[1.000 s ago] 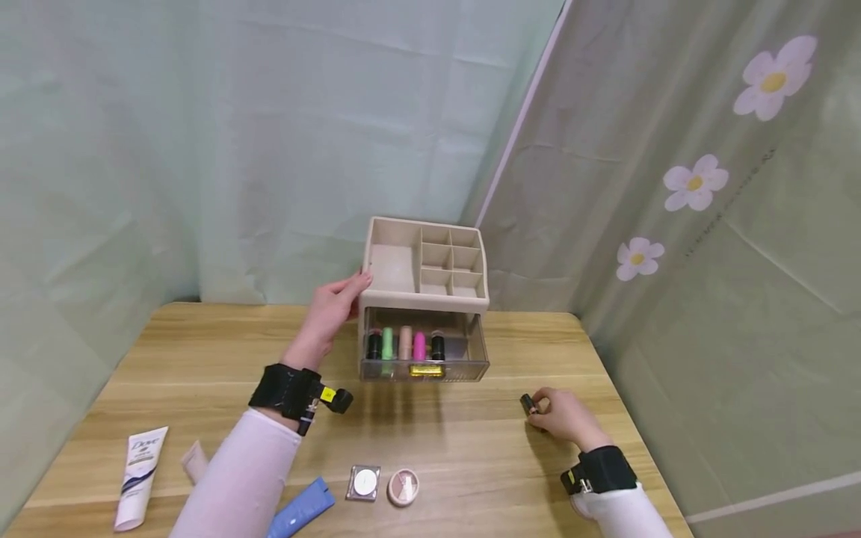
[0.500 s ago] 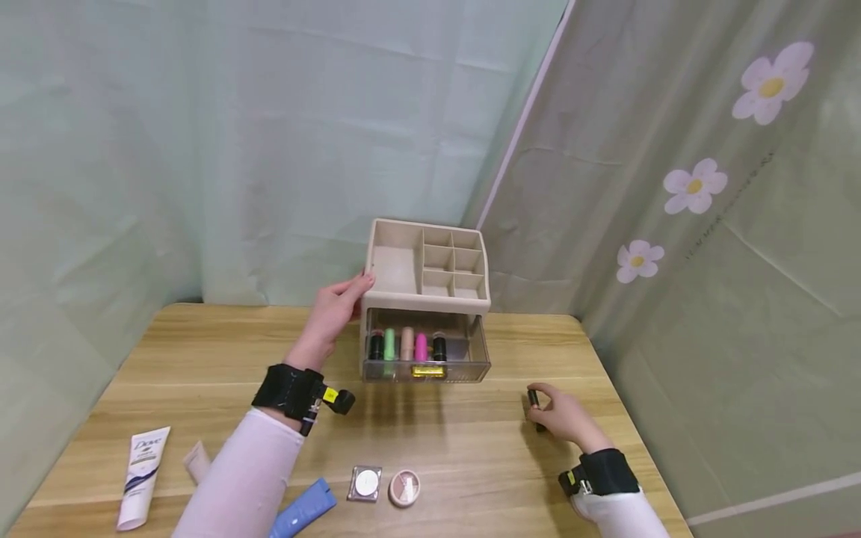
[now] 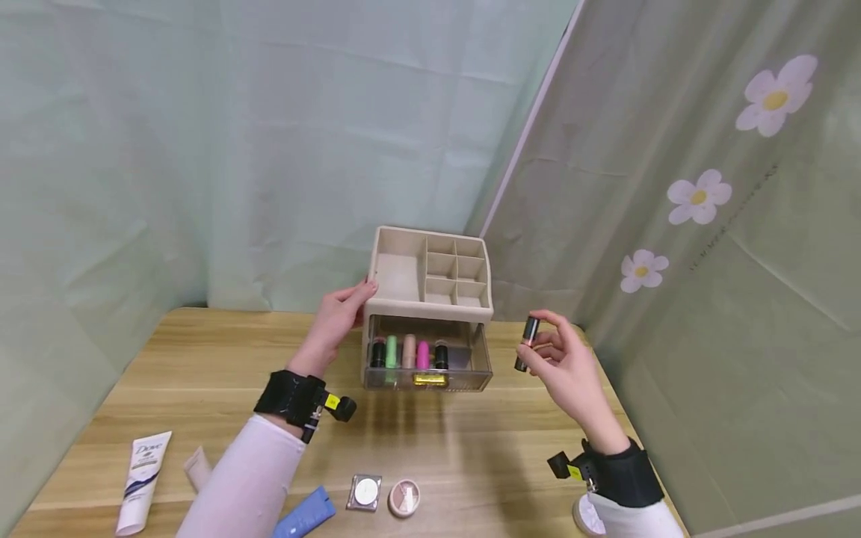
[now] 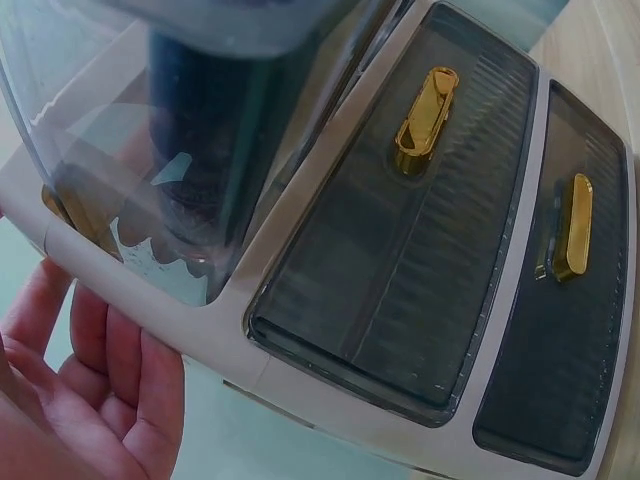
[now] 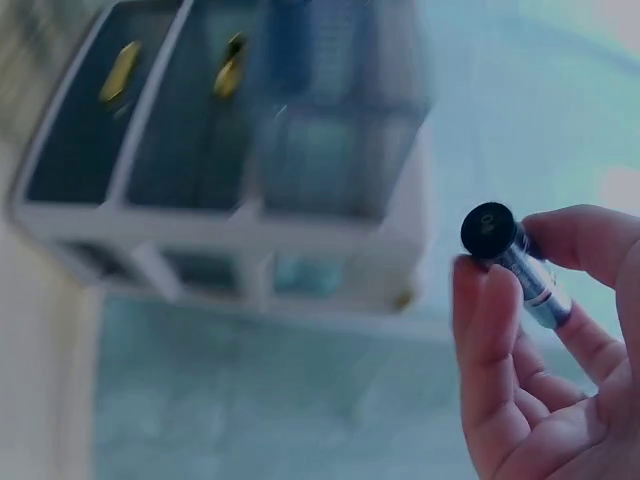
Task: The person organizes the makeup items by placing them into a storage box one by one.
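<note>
In the right hand point(image 3: 569, 368) — a tilted black tube point(image 3: 530, 332).

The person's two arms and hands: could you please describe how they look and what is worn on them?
The left hand and the right hand wear no gloves. The left sleeve and right sleeve are plain, whitish. The left wristband and right wristband are wide and black, each with a small black device and a yellow label.

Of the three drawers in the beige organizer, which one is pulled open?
The top drawer, just below the compartments: it sticks out and holds a row of tubes, while the middle drawer and the bottom drawer are closed.
</note>
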Action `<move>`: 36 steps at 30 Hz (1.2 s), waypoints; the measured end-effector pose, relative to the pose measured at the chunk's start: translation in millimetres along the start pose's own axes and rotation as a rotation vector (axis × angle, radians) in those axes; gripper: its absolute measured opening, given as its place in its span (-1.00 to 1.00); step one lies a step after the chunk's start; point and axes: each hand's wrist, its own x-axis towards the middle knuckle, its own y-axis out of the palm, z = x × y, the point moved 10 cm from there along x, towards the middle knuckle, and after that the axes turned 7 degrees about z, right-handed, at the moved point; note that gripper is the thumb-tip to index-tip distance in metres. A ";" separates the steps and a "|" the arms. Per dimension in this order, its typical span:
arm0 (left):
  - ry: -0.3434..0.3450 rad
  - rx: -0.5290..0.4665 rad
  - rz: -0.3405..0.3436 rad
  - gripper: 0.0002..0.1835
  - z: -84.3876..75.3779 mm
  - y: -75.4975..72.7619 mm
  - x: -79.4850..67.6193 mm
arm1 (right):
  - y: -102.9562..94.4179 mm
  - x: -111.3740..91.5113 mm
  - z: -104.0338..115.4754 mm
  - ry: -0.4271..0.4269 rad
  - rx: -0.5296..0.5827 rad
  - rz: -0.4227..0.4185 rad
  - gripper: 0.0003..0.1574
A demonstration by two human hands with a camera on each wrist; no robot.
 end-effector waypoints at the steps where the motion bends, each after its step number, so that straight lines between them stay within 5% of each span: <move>1: 0.000 0.001 0.001 -0.30 -0.1 0.0 0.0 | 4.1 2.9 13.4 -0.038 -0.020 0.009 -0.30; 5: -0.001 -0.015 0.001 -0.29 1.5 0.8 1.7 | 24.2 17.0 48.7 -0.179 -0.145 0.054 -0.32; 11: 0.010 -0.034 0.001 -0.31 3.3 -0.7 1.7 | 64.2 36.2 62.2 -0.273 -0.301 0.188 -0.38; 20: -0.006 -0.024 -0.015 -0.28 7.8 -2.0 1.2 | 96.3 49.7 61.4 -0.179 -0.427 0.310 -0.38; 36: 0.010 0.002 -0.017 -0.31 2.3 -1.7 -0.4 | 121.3 59.1 67.1 -0.138 -0.833 0.327 -0.79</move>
